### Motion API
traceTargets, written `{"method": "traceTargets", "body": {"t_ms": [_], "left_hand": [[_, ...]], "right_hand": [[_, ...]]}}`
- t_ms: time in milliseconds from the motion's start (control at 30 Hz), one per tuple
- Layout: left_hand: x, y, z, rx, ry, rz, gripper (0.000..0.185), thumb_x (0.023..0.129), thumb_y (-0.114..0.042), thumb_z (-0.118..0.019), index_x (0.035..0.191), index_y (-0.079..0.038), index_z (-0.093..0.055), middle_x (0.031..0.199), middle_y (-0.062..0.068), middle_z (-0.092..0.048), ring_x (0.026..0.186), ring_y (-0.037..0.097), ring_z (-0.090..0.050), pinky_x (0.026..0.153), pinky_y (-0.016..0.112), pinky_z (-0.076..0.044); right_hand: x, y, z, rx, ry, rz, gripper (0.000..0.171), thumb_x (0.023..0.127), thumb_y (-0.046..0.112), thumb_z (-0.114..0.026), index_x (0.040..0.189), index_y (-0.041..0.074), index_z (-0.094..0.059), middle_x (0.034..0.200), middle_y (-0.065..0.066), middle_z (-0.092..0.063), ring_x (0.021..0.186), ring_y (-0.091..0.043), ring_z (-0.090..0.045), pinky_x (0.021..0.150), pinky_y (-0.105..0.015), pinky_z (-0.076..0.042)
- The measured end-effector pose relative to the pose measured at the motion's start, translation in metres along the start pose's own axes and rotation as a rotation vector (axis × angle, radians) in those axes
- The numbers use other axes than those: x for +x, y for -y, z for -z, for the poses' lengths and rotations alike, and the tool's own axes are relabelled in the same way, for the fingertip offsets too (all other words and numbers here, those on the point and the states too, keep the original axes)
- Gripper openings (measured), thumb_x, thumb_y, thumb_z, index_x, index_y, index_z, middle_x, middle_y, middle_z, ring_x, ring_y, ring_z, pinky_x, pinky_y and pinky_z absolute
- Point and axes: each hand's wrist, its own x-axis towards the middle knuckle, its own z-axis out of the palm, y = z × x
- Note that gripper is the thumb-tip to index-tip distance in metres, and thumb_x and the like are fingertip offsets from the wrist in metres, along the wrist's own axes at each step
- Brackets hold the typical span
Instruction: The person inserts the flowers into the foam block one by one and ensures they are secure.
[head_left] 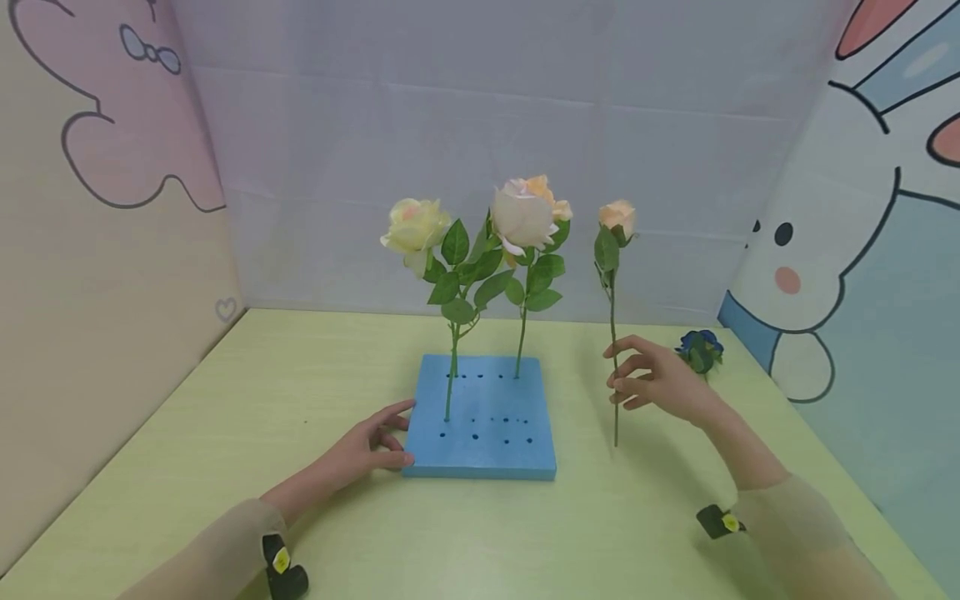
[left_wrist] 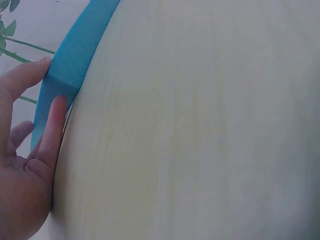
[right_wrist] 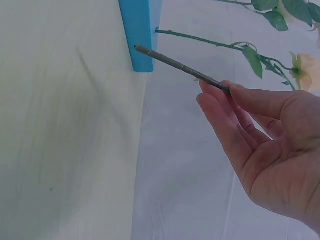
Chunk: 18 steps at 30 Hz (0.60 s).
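Right hand point(head_left: 660, 385): pinching a peach rose point(head_left: 618, 218) by its stem, fingertips point(right_wrist: 235, 90) and thumb closed on it, palm loose.
Grip spot: roughly mid-stem. Bloom way up above the fingers, bare stem poking out below them.
Rose position: held upright over the table point(head_left: 225, 433), off to the right of the foam point(head_left: 487, 454), not touching it. Stem tip point(right_wrist: 136, 48) hanging free; from the wrist view it sits near the foam's corner, but can't tell how close for real.
Left hand point(head_left: 367, 450): flat-ish against the foam's near-left corner, thumb along the front edge, fingers point(left_wrist: 52, 127) straight and pressed to the left side. Not curled round anything, just bracing it.
Foam: blue square block lying flat mid-table, top dotted with rows of small holes.
Already stuck in: yellow rose point(head_left: 414, 227) in a hole near the left edge, pink rose point(head_left: 522, 215) in a hole at the back edge, both standing, leaves overlapping between them.
Extra: dark blue flower point(head_left: 699, 348) lying on the table behind the right hand, near the right wall.
Wrists: small black gadget with a yellow dot strapped on each sleeve.
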Motion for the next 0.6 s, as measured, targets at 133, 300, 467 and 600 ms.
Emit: {"method": "traceTargets", "body": {"t_ms": [133, 300, 467, 600], "left_hand": [[0.0, 0.0, 0.0, 0.0, -0.003, 0.002, 0.082, 0.086, -0.023, -0.076, 0.155, -0.016, -0.032, 0.138, 0.018, -0.051, 0.095, 0.016, -0.06, 0.083, 0.026, -0.045], [0.0, -0.001, 0.0, 0.008, 0.0, -0.01, 0.082, 0.086, -0.023, -0.076, 0.155, -0.015, -0.032, 0.138, 0.02, -0.051, 0.095, 0.016, -0.06, 0.084, 0.028, -0.046], [-0.001, 0.001, -0.001, 0.009, -0.001, -0.005, 0.082, 0.086, -0.025, -0.076, 0.155, -0.016, -0.032, 0.138, 0.018, -0.051, 0.094, 0.013, -0.061, 0.085, 0.027, -0.045], [0.0, 0.002, -0.001, 0.016, -0.005, -0.002, 0.082, 0.086, -0.026, -0.077, 0.155, -0.017, -0.032, 0.137, 0.018, -0.051, 0.094, 0.012, -0.061, 0.084, 0.026, -0.045]], "right_hand": [[0.0, 0.016, -0.009, -0.027, -0.032, 0.034, 0.034, 0.095, 0.004, -0.062, 0.127, 0.003, -0.05, 0.099, -0.022, -0.065, 0.086, -0.034, -0.075, 0.071, -0.039, -0.06], [0.0, 0.033, -0.021, -0.068, -0.049, 0.068, 0.032, 0.094, 0.007, -0.063, 0.124, 0.006, -0.052, 0.097, -0.017, -0.067, 0.085, -0.031, -0.075, 0.071, -0.037, -0.06], [0.004, 0.046, -0.031, -0.073, -0.046, 0.099, 0.031, 0.094, 0.007, -0.064, 0.123, 0.008, -0.054, 0.096, -0.016, -0.067, 0.085, -0.03, -0.074, 0.07, -0.034, -0.06], [0.008, 0.052, -0.037, -0.082, -0.043, 0.12, 0.03, 0.094, 0.008, -0.064, 0.123, 0.008, -0.054, 0.097, -0.015, -0.068, 0.086, -0.032, -0.074, 0.071, -0.032, -0.06]]}}
